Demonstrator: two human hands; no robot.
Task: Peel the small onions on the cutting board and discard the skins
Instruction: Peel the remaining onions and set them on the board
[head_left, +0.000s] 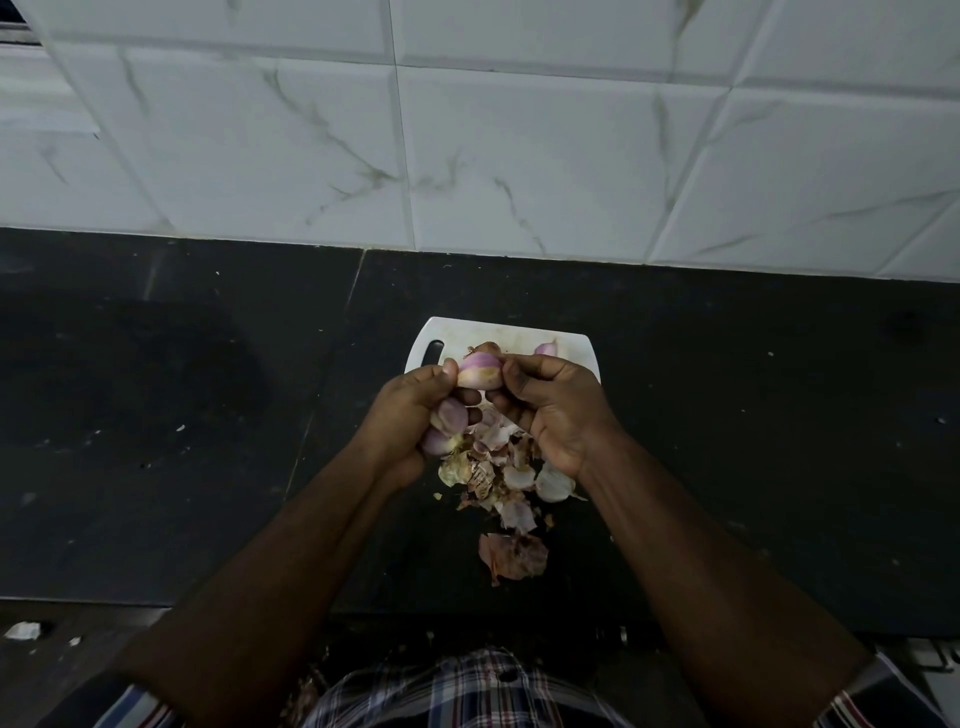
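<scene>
Above the white cutting board, a small onion is pinched between the left hand, which also grasps two peeled onions, and the right hand, over the skins.

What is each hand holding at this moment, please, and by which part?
Both hands pinch one small onion: left hand at its left end, right hand at its right end. The left hand also cups peeled onions in its palm.
</scene>
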